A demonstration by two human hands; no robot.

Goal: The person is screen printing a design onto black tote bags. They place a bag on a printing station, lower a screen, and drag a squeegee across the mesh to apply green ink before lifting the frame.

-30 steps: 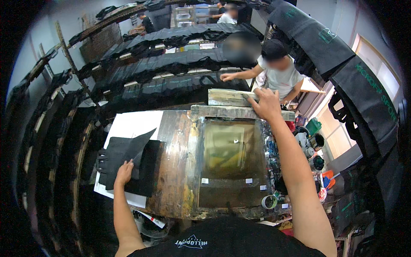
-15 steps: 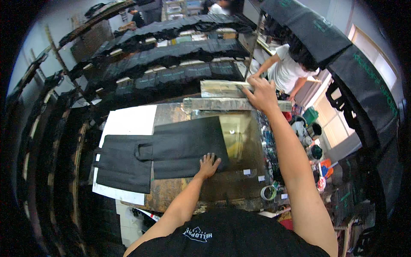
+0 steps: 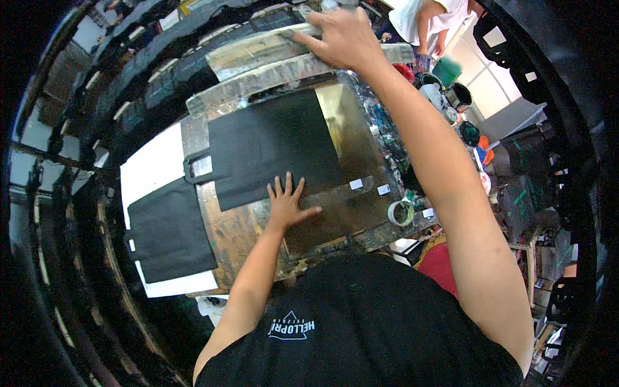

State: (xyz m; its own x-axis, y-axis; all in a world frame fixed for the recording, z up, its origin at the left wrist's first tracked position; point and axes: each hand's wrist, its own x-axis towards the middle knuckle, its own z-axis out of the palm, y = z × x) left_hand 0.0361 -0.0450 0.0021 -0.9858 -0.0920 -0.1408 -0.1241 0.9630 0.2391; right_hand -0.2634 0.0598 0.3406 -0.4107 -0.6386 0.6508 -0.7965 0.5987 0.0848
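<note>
Smoothing black bag (image 3: 274,145) flat: we should work any creases outward, left hand (image 3: 285,208) spread, grip released; right hand (image 3: 345,40) grasping wooden frame (image 3: 248,55), best held steady.

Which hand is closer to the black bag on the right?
Left hand: on the near edge of the black bag. Right hand: past its far edge, on a wooden piece.

matt cloth-like bag (image 3: 271,145), rough wooden board (image 3: 251,51), smooth paper (image 3: 153,157).
</note>
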